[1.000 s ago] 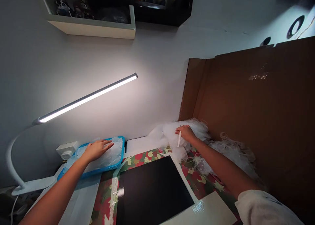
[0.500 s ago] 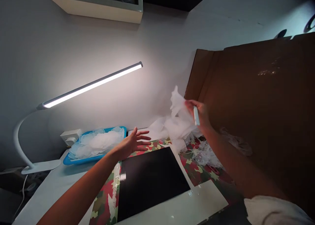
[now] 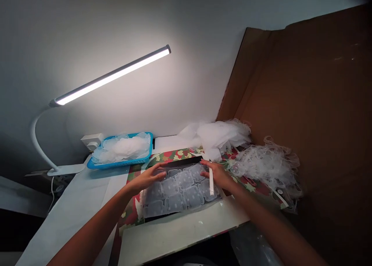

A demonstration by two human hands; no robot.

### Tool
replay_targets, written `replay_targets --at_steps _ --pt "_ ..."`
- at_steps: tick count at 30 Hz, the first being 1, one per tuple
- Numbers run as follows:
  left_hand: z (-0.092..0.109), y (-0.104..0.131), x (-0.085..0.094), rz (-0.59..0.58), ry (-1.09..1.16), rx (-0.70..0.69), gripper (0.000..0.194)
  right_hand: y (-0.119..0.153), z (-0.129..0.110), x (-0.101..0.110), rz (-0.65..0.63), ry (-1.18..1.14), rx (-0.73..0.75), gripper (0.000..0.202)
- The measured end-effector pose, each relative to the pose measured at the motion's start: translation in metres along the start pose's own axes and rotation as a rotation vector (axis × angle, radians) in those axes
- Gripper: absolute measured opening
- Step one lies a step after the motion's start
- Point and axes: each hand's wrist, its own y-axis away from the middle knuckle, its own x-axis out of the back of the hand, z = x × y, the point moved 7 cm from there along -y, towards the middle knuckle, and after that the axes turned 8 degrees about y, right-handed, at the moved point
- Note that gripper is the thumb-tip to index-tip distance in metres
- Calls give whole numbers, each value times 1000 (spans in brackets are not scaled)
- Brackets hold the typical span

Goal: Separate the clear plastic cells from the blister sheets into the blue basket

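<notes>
A translucent white sheet with rows of rounded outlined shapes (image 3: 184, 188) lies over the black board (image 3: 186, 162). My left hand (image 3: 149, 177) touches the sheet's upper left corner, thumb and fingers closed on its edge. At the upper right corner, my right hand (image 3: 216, 175) has a white stick-like tool (image 3: 211, 180) held in it, pointing down over the sheet. Its fingertips rest at the sheet's edge. Behind the board is a heap of thin white sheets (image 3: 217, 136). To the right lies a tangled pile of clear offcuts (image 3: 270, 163).
A blue basket (image 3: 120, 165) of translucent white pieces stands at the back left, near a lit lamp (image 3: 116, 76) and a small white box (image 3: 92, 139). A big cardboard panel (image 3: 305, 95) rises on the right. Camouflage-patterned covering (image 3: 174, 156) shows around the board.
A patterned sheet now covers most of the bare black board. My right hand has come down from the white heap to the sheet's corner, and my left hand has closed. The view has tilted downward.
</notes>
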Motion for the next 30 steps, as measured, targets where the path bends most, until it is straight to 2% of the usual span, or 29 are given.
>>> replay_targets --at_steps 3,6,8,10,12,14,16,18,21,23,24,27,29,30 --pt "-2 4 1 13 -281 -32 64 -15 -3 -17 14 63 -2 59" --pt "-6 2 9 153 -424 -30 40 -29 -6 -24 -21 46 4 40" --pt "0 -3 17 284 -469 -102 29 -41 -6 -18 23 -3 5 25" --pt "11 -10 25 405 -512 -209 24 -56 -6 -6 109 -27 -10 20" --pt "21 -20 30 467 -549 -288 18 -71 -7 6 167 -29 -17 20" --pt "27 -31 31 476 -569 -316 14 -80 -11 16 199 -56 -9 20" --pt "31 -35 30 494 -586 -346 13 -76 -16 22 170 -161 -8 20" --pt "36 -30 25 493 -626 -412 13 -58 -23 23 25 -320 -6 24" --pt "38 -3 8 356 -727 -466 16 -3 -42 18 -331 -489 62 22" --pt "30 25 -7 209 -756 -367 15 43 -52 16 -559 -507 137 18" --pt "25 42 -14 153 -746 -301 13 63 -53 16 -620 -509 161 18" --pt "16 95 -48 -128 -675 -255 16 107 -44 19 -663 -510 114 20" --pt "6 120 -64 -257 -613 -169 22 126 -32 19 -680 -498 38 25" --pt "1 126 -68 -282 -583 -118 27 132 -25 19 -674 -489 -8 28"
